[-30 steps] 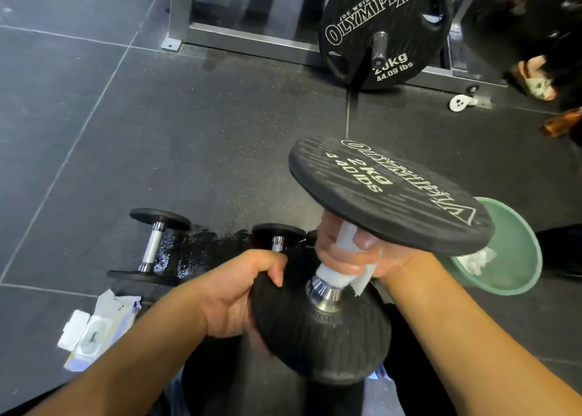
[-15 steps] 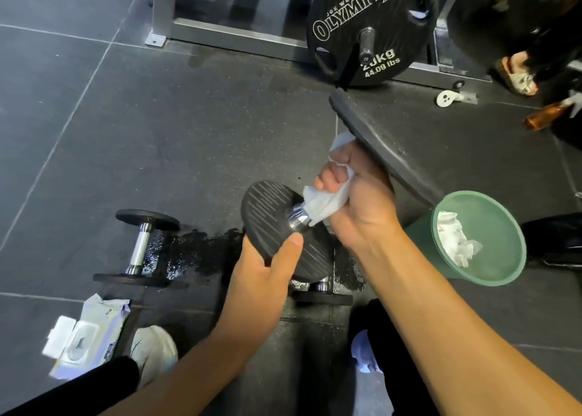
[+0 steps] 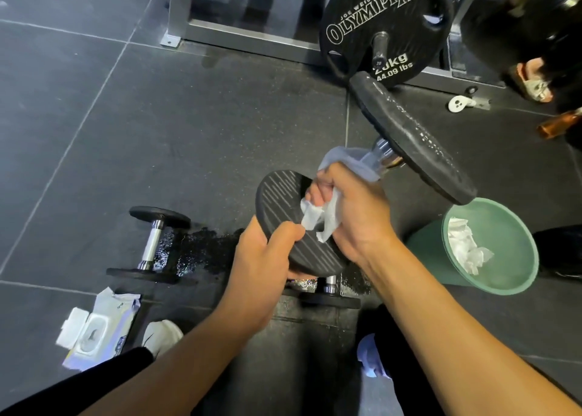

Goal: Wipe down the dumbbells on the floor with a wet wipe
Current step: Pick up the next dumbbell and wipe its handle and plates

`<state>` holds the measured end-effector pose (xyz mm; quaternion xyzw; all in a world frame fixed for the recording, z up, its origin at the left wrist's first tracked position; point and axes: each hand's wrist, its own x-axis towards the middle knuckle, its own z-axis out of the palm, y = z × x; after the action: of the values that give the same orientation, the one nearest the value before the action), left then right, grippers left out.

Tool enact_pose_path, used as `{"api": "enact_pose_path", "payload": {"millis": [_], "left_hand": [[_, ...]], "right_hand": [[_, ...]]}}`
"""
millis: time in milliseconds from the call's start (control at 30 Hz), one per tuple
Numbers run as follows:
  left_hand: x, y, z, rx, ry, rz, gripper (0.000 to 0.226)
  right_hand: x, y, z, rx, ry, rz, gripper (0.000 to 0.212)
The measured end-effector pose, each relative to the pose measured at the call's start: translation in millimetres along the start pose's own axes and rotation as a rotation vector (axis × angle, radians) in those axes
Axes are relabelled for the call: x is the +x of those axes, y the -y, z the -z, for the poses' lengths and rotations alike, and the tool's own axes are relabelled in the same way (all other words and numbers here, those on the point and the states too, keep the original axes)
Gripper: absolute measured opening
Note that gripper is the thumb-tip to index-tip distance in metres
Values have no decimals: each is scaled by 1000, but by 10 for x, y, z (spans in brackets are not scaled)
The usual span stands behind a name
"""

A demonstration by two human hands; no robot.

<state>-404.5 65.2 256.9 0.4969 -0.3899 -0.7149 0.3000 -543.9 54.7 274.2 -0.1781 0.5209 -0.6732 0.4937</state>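
Observation:
I hold a black dumbbell (image 3: 409,138) in the air, tilted, its far plate up and to the right. My left hand (image 3: 261,258) grips the near plate (image 3: 280,201) by its edge. My right hand (image 3: 356,214) is wrapped around the chrome handle with a white wet wipe (image 3: 318,223) bunched between palm and bar. A second dumbbell (image 3: 151,245) lies on the floor at the left beside a wet patch. A third dumbbell (image 3: 327,292) lies under my hands, mostly hidden.
An open pack of wipes (image 3: 97,330) lies at the lower left. A green bin (image 3: 491,286) with used wipes stands at the right. A 20 kg weight plate (image 3: 378,21) leans on a metal rack behind. Another person's sandalled foot (image 3: 532,83) is at the upper right.
The dumbbell has swung from close under the camera to lower and farther out, its far plate now edge-on. My right hand has slid along the handle with the wipe.

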Motion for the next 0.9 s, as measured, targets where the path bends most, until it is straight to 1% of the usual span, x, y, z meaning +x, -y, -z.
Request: {"api": "enact_pose_path", "payload": {"millis": [67, 167, 267, 367, 433, 467, 533, 600, 667, 733, 767, 867, 900], "left_hand": [[1, -8, 21, 38, -10, -67, 21], [-9, -17, 30, 113, -39, -135, 17], [13, -17, 44, 133, -53, -104, 18], [78, -79, 74, 11, -21, 56, 20], [116, -181, 88, -31, 11, 203, 17], [125, -243, 99, -32, 44, 278, 20], [147, -369, 141, -11, 145, 412, 24], [201, -429, 226, 9, 208, 515, 24], [255, -447, 292, 31, 251, 572, 24], [277, -426, 316, 23, 273, 573, 25], [278, -408, 312, 11, 274, 560, 22], [260, -385, 240, -8, 238, 467, 26], [254, -391, 216, 21, 233, 424, 25]], "right_hand": [[-25, -24, -51, -44, -1, 22, 27], [-70, -53, -125, -13, -144, -57, 32], [-51, -39, -133, 115, -150, -93, 31], [-39, -42, -97, 108, -129, -99, 37], [-49, -35, -54, 51, -51, -84, 32], [-59, -18, -33, 50, 7, -104, 28], [-76, 25, 13, 94, 148, -187, 27], [-106, 59, 46, 160, 267, -290, 31], [-131, 70, 65, 213, 306, -369, 33], [-123, 70, 59, 216, 292, -379, 34], [-108, 70, 54, 200, 267, -356, 33], [-47, 98, 52, 135, 162, -210, 33], [-30, 118, 50, 129, 123, -170, 34]]}}
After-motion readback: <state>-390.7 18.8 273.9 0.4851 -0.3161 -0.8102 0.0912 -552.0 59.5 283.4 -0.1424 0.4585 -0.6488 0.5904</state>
